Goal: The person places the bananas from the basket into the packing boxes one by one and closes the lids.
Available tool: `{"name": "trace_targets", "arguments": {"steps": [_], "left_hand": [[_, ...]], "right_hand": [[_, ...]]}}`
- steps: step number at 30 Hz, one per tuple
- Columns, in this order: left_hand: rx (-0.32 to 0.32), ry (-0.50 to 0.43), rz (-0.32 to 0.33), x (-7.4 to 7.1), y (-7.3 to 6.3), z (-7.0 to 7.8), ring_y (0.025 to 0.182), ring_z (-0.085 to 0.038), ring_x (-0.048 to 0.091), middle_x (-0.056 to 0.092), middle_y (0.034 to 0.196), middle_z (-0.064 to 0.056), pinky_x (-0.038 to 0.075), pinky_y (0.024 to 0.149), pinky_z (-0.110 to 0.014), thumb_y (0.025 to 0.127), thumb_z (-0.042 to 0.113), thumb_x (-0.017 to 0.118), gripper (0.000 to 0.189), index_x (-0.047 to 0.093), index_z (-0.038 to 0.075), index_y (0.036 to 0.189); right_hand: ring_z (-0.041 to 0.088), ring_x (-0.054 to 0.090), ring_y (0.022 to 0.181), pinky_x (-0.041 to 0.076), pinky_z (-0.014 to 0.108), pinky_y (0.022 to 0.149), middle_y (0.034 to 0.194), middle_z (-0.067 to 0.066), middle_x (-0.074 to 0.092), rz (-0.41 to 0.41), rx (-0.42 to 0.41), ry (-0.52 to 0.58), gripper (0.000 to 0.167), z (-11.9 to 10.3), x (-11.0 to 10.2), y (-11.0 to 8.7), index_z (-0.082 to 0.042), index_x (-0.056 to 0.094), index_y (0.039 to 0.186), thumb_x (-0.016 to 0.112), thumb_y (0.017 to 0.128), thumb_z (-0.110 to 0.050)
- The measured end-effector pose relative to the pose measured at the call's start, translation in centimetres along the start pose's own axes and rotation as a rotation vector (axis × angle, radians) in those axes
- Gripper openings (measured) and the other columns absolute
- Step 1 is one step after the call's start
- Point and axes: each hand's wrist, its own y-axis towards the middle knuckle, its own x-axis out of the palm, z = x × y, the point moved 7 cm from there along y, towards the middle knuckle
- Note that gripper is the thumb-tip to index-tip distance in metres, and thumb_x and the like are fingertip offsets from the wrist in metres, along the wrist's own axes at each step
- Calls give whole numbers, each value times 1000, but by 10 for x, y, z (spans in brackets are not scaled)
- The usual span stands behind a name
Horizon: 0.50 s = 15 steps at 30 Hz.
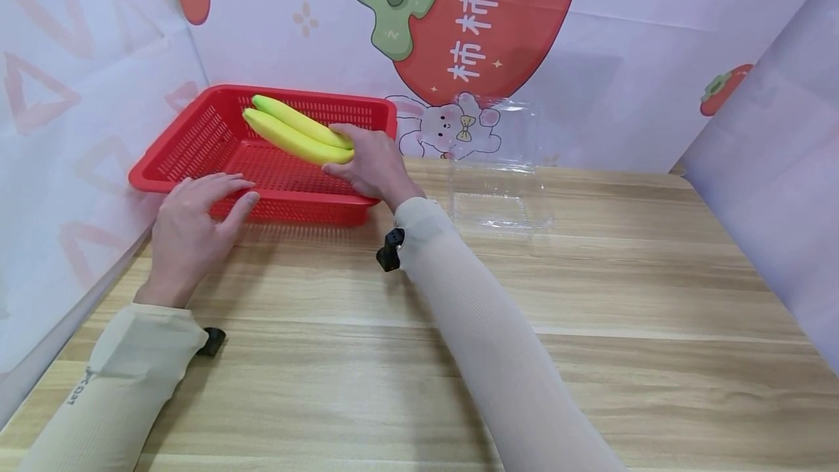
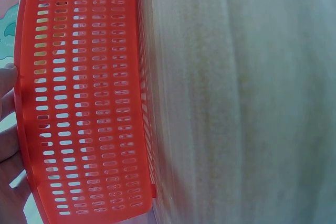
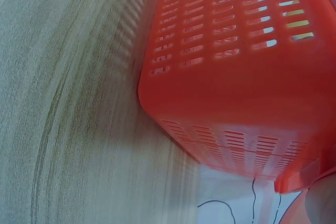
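Observation:
Two yellow bananas (image 1: 298,138) with greenish tips lie side by side over the red plastic basket (image 1: 303,199). My right hand (image 1: 373,162) grips them at their right-hand ends, thumb on the near side and fingers on the far side. Over the basket's near left rim is my left hand (image 1: 197,224), its fingers relaxed and holding nothing. In the left wrist view, the fingers (image 2: 9,153) of that hand show beside the basket rim. The right wrist view shows mostly the basket's slotted corner (image 3: 236,93), and the bananas appear only as yellow through slots.
A clear plastic clamshell box (image 1: 498,199) stands with its lid raised, right of the basket. Both sit on a wood-grain table (image 1: 623,297). A printed cloth backdrop (image 1: 623,93) rises behind them, with cloth walls at left and right.

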Motion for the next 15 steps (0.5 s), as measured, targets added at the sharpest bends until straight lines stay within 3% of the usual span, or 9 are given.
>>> {"name": "trace_targets", "arguments": {"steps": [15], "left_hand": [[3,-3,3,1,-3,0,130,-46,64,72,136,-21,39,126,-59,98,30,77,41,74,10,133]], "right_hand": [[13,57,112,54,25,97,139,-2,64,63,-70,32,78,-3,-3,-6,-28,45,162,82,93,-37]]}}
